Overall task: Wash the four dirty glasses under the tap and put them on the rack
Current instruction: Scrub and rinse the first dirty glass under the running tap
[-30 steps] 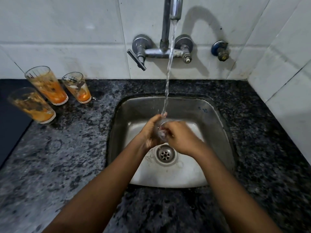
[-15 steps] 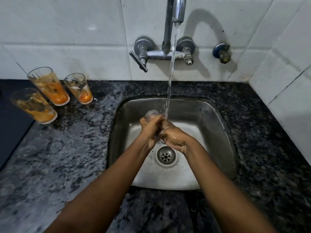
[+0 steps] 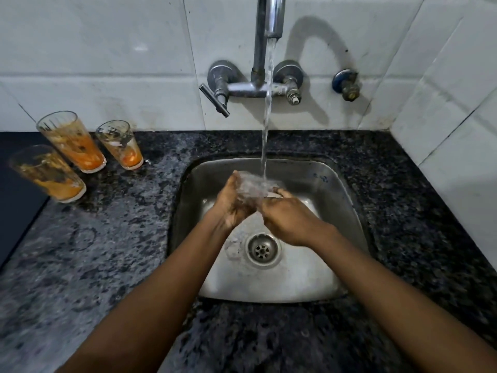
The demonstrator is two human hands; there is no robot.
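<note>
Two bare forearms reach in from the near edge over the dark speckled counter (image 3: 113, 251) and meet above the steel sink (image 3: 347, 211). Below the hands, nearer than the fingers, lies the drain (image 3: 262, 249) in the wet sink floor.

The left hand (image 3: 231, 205) has its fingers curled round the near and left side of a clear glass (image 3: 251, 188), cupping it from below. The right hand (image 3: 290, 219) closes on the same glass from the right, its fingers wrapped over the far end, one fingertip showing just past the glass. The glass lies tilted between the two sets of fingers, over the middle of the sink; it is blurred by water, so which end is the mouth cannot be told.

A stream of water (image 3: 266, 135) lands on the glass right at the fingers, just beyond the right hand's knuckles. It falls from the tap (image 3: 274, 17) on the tiled wall (image 3: 107, 49), straight beyond the fingers.

Well left of the left fingers, three dirty glasses stand upright on the counter, streaked with orange residue: the near glass (image 3: 48, 175) by the counter's left edge, the tall glass (image 3: 71, 142) just beyond it, and the short glass (image 3: 121, 144) to that one's right, nearest the sink. A second valve (image 3: 347, 83) sits on the wall to the right of the tap.
</note>
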